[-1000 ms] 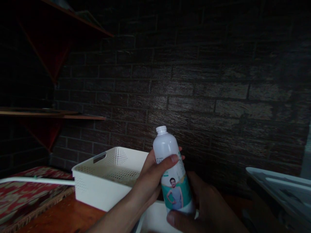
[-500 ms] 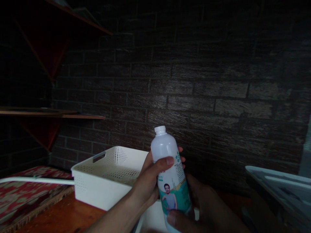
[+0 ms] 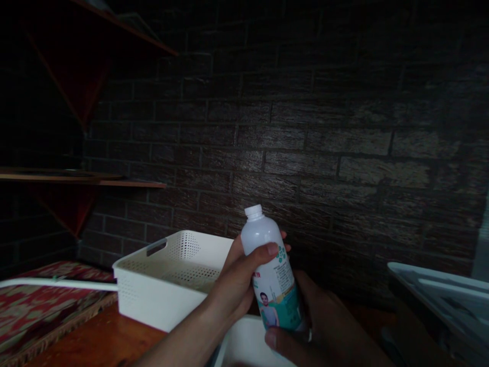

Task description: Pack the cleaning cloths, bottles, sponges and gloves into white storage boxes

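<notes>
A white plastic bottle with a white cap and a green printed label is held up in front of me, its top leaning a little to the left. My left hand wraps round its upper half, thumb across the front and fingertips showing on the far side. Lower down, my right hand grips the bottle near its base, thumb on the front; its other fingers are mostly hidden in shadow. Directly below the bottle is a white bin, partly covered by my hands.
A white perforated basket stands on the wooden table at left. Beside it lie a red patterned cloth and a white tube. Shelves jut from the dark brick wall. A lidded box sits at right.
The bottle has shifted slightly down and to the right and turned a little, so more of the small print shows. Both hands keep hold of it.
</notes>
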